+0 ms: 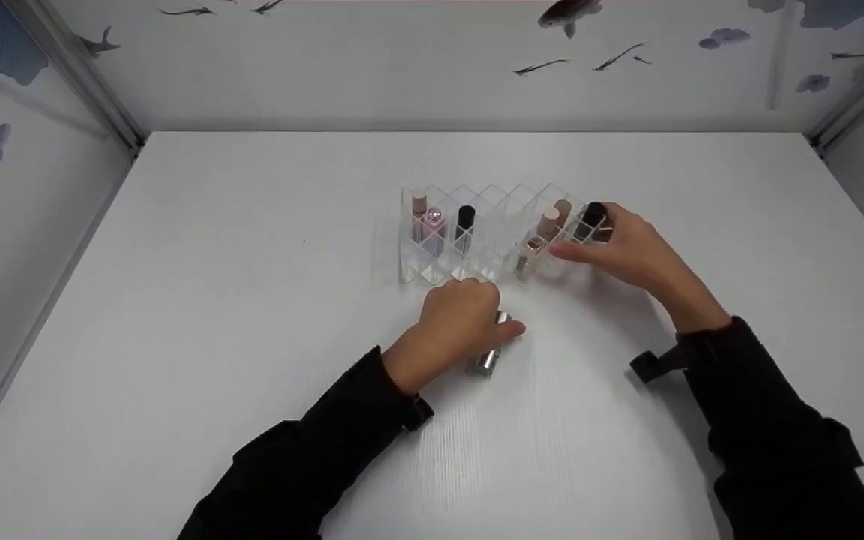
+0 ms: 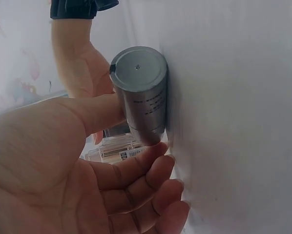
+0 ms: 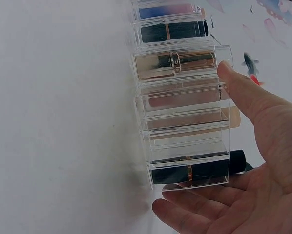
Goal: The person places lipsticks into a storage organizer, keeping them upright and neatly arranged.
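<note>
A silver cosmetic tube (image 2: 146, 100) with small dark print lies at the tabletop under my left hand (image 1: 462, 319). In the left wrist view, the thumb is against its side and the curled fingers reach its far end. Farther back stands a clear lipstick organizer (image 1: 493, 199) with diamond-shaped slots, its right section angled to its left. My right hand (image 1: 631, 251) grips the right end, thumb at the near rim, fingers around the outer side. Beside that hand, a black-capped lipstick (image 3: 209, 168) sits in the end slot. A gold-banded clear tube (image 3: 177, 66) is near the thumb.
The organizer's left section holds a pink bottle (image 1: 434, 229), a black-capped tube (image 1: 466, 219) and a beige-capped tube (image 1: 419, 206). Pink and brown caps (image 1: 549, 219) rise in the right section. White panels with fish prints (image 1: 402, 67) border the white table (image 1: 252, 300).
</note>
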{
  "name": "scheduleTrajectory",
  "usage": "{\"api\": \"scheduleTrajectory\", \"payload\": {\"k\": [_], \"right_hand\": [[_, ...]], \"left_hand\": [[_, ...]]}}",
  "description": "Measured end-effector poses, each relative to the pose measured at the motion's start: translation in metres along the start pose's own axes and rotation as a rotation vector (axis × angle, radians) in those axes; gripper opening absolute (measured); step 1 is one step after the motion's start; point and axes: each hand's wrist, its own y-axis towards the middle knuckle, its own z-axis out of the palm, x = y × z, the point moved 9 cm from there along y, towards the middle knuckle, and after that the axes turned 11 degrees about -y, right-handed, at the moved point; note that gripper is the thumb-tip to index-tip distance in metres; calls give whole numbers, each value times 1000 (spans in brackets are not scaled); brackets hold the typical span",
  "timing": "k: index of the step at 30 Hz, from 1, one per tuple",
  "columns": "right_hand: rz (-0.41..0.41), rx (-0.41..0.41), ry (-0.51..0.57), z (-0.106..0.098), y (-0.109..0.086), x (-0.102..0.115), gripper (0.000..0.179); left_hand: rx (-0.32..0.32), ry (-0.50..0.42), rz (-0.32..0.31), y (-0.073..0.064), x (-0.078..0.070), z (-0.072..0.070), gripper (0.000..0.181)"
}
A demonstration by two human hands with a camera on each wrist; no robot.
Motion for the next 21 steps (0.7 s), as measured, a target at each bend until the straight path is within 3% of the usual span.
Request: {"api": "scheduleTrajectory", "payload": {"k": [13,21], "right_hand": [[-4,5,-4,-1,-1,2,113],[4,12,-16,0,-1,1,116]], "left_hand": [[27,-10,50,-3,-4,-6,38],[41,-94,57,-3,-4,-14,44]]}}
